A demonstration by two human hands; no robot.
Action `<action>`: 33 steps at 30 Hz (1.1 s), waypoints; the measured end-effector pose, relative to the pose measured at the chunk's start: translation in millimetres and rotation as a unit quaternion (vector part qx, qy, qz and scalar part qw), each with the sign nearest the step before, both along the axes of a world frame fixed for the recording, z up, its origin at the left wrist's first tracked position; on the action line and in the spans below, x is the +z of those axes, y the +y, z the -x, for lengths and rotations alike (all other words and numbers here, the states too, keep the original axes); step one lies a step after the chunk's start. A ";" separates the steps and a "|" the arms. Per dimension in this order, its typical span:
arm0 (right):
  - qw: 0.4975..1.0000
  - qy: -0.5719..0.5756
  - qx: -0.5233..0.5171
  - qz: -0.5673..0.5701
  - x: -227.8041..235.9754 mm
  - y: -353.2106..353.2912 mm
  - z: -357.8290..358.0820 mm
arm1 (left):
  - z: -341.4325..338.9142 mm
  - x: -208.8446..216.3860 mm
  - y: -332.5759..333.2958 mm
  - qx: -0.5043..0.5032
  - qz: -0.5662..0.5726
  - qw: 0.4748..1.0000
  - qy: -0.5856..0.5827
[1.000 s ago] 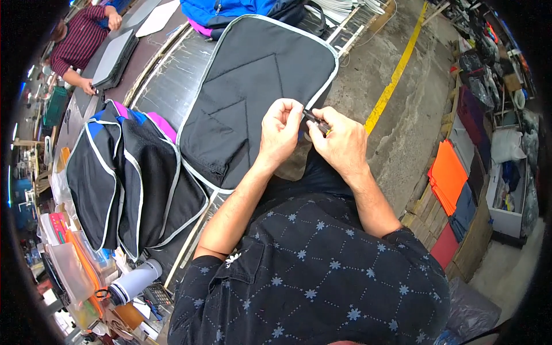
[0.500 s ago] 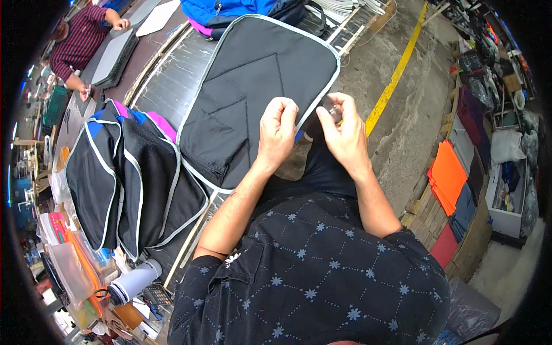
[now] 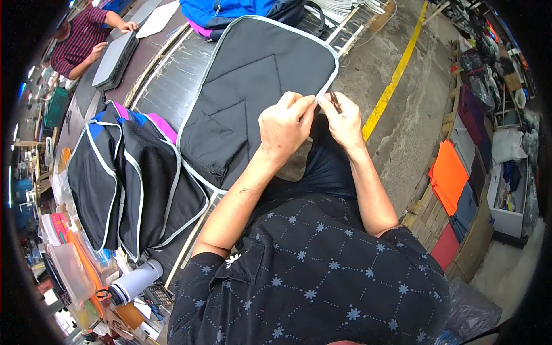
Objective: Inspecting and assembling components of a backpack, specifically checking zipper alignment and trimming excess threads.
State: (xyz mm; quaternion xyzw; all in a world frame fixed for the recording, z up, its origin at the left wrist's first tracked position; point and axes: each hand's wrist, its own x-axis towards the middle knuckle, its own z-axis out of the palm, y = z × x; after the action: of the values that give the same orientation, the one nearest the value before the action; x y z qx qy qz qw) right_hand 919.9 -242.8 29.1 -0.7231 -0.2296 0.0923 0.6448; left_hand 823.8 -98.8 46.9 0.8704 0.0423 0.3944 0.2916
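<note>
A black padded fabric panel (image 3: 247,75) with pale grey edge binding and stitched angular lines lies in front of me, its lower right edge running under my fingers. My left hand (image 3: 284,126) is closed, thumb and fingers pinching the bound edge. Close beside it, my right hand (image 3: 346,122) is closed around a small dark tool that looks like thread snips (image 3: 333,101); its tip is right at the binding. Most of the snips is hidden by my fingers. To the left, several black pieces (image 3: 144,190) with the same grey binding hang folded over one another.
A blue bag (image 3: 236,8) lies beyond the panel. At lower left are a pale bottle (image 3: 138,282) and a calculator (image 3: 156,294). Across the table a person in a striped shirt (image 3: 77,40) handles a grey padded piece (image 3: 115,60). Orange sheets (image 3: 448,178) lie at right.
Both hands have come together at the panel's edge. The left hand moved right onto the binding, and the tool in the right now points up beside it. The other person's hands shifted on the grey piece.
</note>
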 end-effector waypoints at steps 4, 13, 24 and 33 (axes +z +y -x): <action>1.000 -0.001 -0.001 -0.012 1.5 -1.8 0.8 | -1.9 5.5 -2.3 0.010 -0.052 0.998 0.027; 0.998 0.008 -0.012 0.054 2.7 -1.2 -0.4 | -1.5 -6.5 1.9 -0.128 0.526 0.837 0.084; 0.987 -0.096 -0.033 0.126 48.6 -14.2 27.9 | 13.8 -3.7 -2.0 -0.147 0.588 0.793 0.061; 0.939 -0.278 -0.042 0.198 63.9 -19.8 43.9 | 13.4 -9.9 -13.1 -0.141 0.509 0.849 0.036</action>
State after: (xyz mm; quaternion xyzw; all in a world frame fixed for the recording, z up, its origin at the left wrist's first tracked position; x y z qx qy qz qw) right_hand 875.9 -262.6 93.0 -0.8423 -0.3462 -0.0961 0.4019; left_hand 810.5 -111.9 37.0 0.6105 0.1246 0.2405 0.7442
